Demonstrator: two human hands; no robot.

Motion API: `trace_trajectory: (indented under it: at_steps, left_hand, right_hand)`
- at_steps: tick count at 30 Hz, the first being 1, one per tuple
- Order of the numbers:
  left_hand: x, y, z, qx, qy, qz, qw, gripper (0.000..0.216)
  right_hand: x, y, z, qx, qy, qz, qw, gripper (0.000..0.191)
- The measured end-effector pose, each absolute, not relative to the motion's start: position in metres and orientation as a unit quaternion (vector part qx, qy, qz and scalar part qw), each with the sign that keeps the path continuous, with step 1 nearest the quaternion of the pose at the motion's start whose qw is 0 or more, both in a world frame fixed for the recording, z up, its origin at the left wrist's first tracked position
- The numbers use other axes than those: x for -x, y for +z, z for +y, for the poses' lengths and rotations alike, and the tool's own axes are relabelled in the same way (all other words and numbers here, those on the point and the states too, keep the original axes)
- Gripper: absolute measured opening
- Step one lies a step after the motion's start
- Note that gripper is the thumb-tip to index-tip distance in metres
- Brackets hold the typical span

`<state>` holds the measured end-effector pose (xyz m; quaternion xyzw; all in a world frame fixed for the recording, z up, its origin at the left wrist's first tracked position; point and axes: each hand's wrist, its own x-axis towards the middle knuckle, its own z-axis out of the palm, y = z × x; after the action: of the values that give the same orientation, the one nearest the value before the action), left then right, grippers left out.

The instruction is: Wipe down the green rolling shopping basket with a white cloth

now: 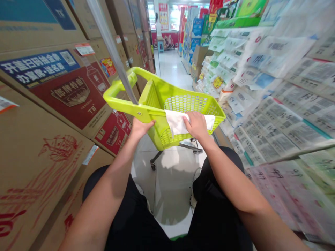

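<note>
A lime-green plastic shopping basket (154, 134) with perforated walls sits on a wheeled frame in front of my knees. My left hand (141, 128) grips its near side just below the handle end, thumb against the wall and the other fingers hidden. A white cloth (176, 123) hangs over the near rim. With fingers bent over the rim, my right hand (196, 122) presses the cloth to it. No goods show inside the basket. A metal pole (112, 48) rises past the handle end, close to the basket.
Stacked cardboard cartons (65, 94) wall in the left side. Piles of plastic-wrapped paper packs (280, 122) line the right. A tiled aisle floor (171, 66) runs ahead to a blue stool (160, 46) and a standing person (158, 28). An open carton (200, 57) stands at right.
</note>
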<state>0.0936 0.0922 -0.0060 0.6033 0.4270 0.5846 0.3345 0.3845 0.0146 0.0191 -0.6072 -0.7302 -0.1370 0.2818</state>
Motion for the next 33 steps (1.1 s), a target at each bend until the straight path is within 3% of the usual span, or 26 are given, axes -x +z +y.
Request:
trace_trajectory:
  at_steps: [8,13,18,22,33]
  left_hand:
    - [-0.076,-0.014,0.106,-0.591,0.611,0.441,0.288,0.053]
    - [-0.094,-0.008,0.091,-0.576,0.612,0.44,0.315,0.05]
    - [-0.115,0.004,0.066,-0.613,0.592,0.457,0.256,0.041]
    - [-0.128,0.01,0.049,-0.62,0.581,0.459,0.258,0.047]
    - [-0.127,0.005,0.061,-0.609,0.588,0.465,0.259,0.034]
  right_hand:
    - [-0.414,0.009,0.01,0.606,-0.162,-0.717,0.304,0.051]
    - [-0.377,0.016,0.013,0.564,-0.123,-0.763,0.289,0.061]
    - [-0.324,0.033,0.009,0.56,-0.139,-0.766,0.285,0.061]
    - [-0.301,0.045,-0.001,0.547,-0.141,-0.77,0.296,0.062]
    - [-0.359,0.028,0.001,0.553,-0.122,-0.762,0.315,0.054]
